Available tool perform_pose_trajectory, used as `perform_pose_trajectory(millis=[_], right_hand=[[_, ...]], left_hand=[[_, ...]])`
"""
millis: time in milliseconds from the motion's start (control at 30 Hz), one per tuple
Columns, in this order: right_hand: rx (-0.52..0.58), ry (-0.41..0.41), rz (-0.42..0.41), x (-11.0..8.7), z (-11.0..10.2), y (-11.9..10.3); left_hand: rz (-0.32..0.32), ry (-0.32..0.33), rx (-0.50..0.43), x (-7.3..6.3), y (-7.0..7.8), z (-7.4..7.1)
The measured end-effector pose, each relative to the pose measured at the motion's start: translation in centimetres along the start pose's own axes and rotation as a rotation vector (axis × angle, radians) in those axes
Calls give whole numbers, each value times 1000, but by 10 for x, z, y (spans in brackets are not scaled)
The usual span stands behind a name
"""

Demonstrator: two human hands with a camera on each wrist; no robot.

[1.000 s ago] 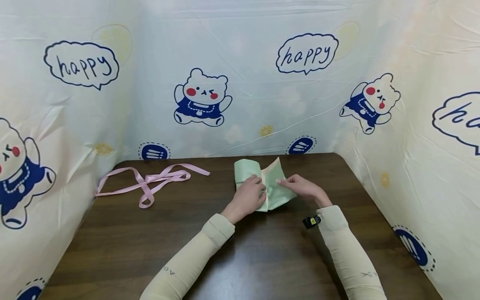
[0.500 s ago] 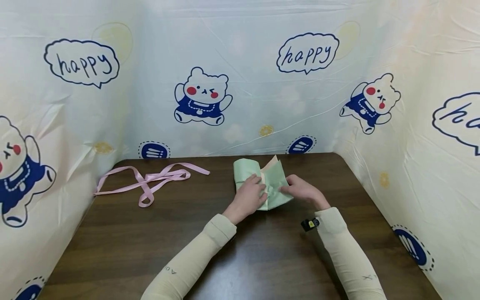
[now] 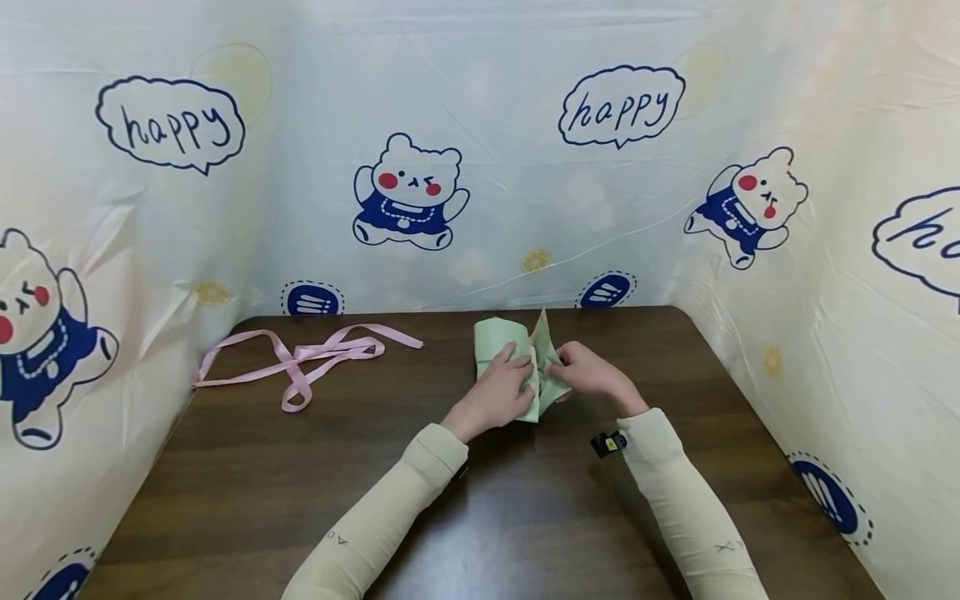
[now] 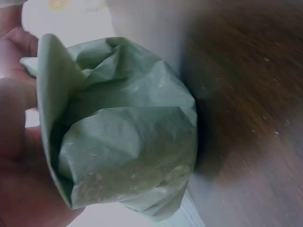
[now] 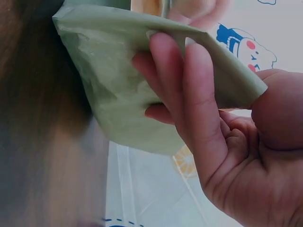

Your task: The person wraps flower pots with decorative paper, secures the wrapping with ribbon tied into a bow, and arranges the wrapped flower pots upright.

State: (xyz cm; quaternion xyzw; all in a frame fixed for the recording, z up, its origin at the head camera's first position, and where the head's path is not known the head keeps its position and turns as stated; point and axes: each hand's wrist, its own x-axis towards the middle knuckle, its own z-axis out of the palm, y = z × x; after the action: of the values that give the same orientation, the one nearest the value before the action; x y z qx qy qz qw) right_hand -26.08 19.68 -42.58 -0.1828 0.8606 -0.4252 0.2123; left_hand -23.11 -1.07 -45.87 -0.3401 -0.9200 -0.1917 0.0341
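A roll-like package in light green wrapping paper (image 3: 497, 333) lies near the back of the table. Its near end shows crumpled, folded-in paper (image 4: 128, 142) in the left wrist view. My left hand (image 3: 495, 393) holds the package from above, fingers bent over its top and thumb on the near side. At the package's right, a loose flap of the paper (image 3: 545, 337) stands up with a pointed top corner. My right hand (image 3: 596, 373) pinches this flap; in the right wrist view the fingers (image 5: 199, 90) lie against the green sheet. What the paper encloses is hidden.
A pink ribbon (image 3: 300, 357) lies in loose loops at the back left of the brown wooden table (image 3: 510, 517). Printed curtains (image 3: 495, 183) with bears and "happy" bubbles enclose the back and sides. A small black device (image 3: 608, 443) sits at the right cuff.
My right hand has moved slightly left, bringing the flap in toward the package, so it stands narrower and more upright. The left hand stays on the package.
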Motion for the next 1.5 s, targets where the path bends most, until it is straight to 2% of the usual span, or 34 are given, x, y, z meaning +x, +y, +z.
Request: perform_pose_trajectory(millis=[200,333,433,600,733,867,967,1167,1500], right_hand=[[-20,-1,2,1,3,-7],[-50,9,-4,4,5,-11],[-84,15,-10,7,7,-13],[-114,19,-22,10,10,-18],[-136,24,-17,11,13,-25],[-166,40,-6,11,16,-32],[-184,43,-7,13,18,-35],[-201,57,-1,14,21,-38],[-235,76,-35,19,27,-40]], left_hand=[[-27,-58,-45,-7,-5,-3],[-2,-42,-48,-8,-7,-4],[-16,17,-67,-9,-9,-2],[-48,167,-136,-10,-10,0],[-47,216,-146,-13,-11,3],[-14,204,-103,-16,-13,4],[-2,162,-81,-18,-14,2],[-9,90,-117,-24,-14,-3],[-11,151,-116,-27,-17,3]])
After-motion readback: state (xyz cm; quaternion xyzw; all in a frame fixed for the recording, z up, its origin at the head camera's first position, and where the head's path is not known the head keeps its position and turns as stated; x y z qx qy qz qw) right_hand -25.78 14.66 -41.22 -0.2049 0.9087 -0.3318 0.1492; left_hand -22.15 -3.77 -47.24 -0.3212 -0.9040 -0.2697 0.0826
